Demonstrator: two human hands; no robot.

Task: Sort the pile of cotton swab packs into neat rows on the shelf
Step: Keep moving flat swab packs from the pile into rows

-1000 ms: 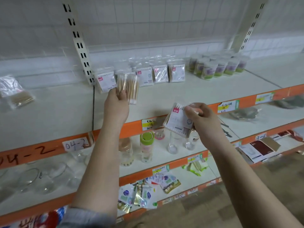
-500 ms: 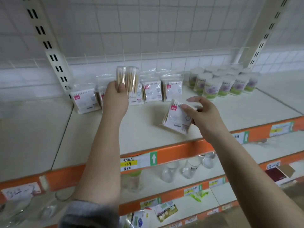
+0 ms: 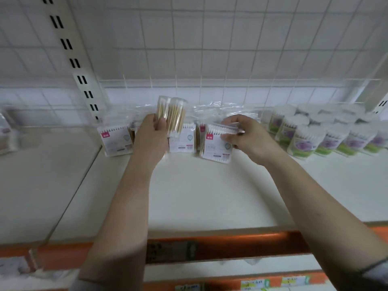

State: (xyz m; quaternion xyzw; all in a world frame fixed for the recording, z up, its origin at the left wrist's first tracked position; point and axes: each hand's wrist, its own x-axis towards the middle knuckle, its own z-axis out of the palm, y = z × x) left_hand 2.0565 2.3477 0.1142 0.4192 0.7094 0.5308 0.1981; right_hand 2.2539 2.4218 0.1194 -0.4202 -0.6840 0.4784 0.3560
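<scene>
- L hand [image 3: 150,136]: grip curled round two clear packs of wooden-stick swabs [image 3: 171,115], held upright above the shelf [image 3: 199,192], near its back edge; thumb lies across the front of the packs.
- R hand [image 3: 246,136]: grip pinching the top edge of a flat swab pack w/ red label [image 3: 217,143]; pack's bottom edge rests on the shelf near the back, tilted toward the camera, fingertips over the white swab tips.
- Row of same flat packs along the back edge: one at the left end by the slotted upright [image 3: 115,140], another between the two hands [image 3: 182,139], partly hidden by L hand. One more stands just behind the held flat pack, mostly covered.
- Round tubs w/ purple-green labels [image 3: 302,141] bunched at the back right, just beside R hand, not touching as far as visible.
- Wire grid back panel [image 3: 210,49] behind everything.
- Orange front rail [image 3: 231,246] along the shelf's front edge; both forearms cross over it.
- Frame is motion-blurred; label text unreadable.
</scene>
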